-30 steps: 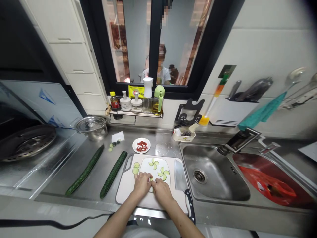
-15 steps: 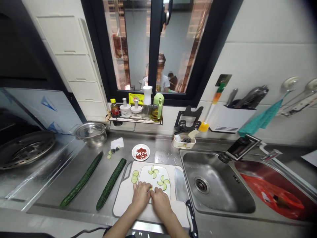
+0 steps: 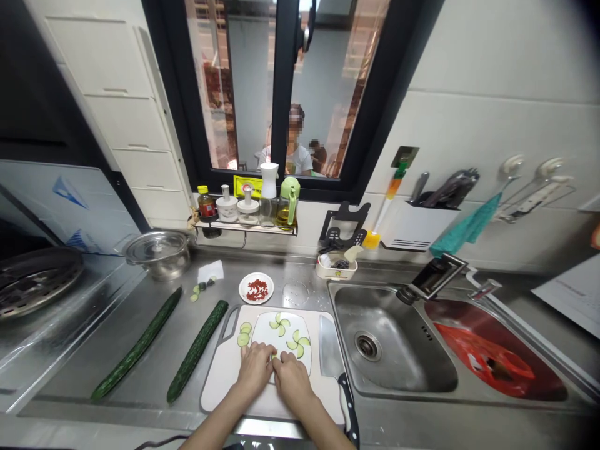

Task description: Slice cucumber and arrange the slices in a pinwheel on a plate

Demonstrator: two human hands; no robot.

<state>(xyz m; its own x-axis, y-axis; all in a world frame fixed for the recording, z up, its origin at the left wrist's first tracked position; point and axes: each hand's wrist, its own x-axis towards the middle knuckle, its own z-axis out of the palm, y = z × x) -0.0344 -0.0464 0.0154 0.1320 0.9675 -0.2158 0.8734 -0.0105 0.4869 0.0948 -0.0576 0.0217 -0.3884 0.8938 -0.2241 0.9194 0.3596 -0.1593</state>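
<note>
Both hands meet over the near part of a white plate (image 3: 263,326) that lies on a cutting board (image 3: 220,381). My left hand (image 3: 255,367) has its fingers closed on a small pale green cucumber slice (image 3: 274,356). Close against it, my right hand (image 3: 291,375) pinches at the same slice, mostly hidden by the fingers. Farther up the plate are two pinwheels of cut cucumber, one pinwheel (image 3: 280,324) at the back and another pinwheel (image 3: 299,342) at the right. Several round cucumber slices (image 3: 243,339) rest left of the plate. A knife (image 3: 329,344) lies along the board's right side.
Two whole cucumbers, one cucumber (image 3: 197,351) nearer the board and another cucumber (image 3: 138,344), lie leftward. A small dish (image 3: 244,287) of red bits sits behind the board. The sink (image 3: 398,362) is to the right, a lidded pot (image 3: 162,253) at back left.
The camera view has tilted and shifted, so the whole scene sits lower and a little farther left. Both hands stay together over the plate's near part, with only slight finger movement.
</note>
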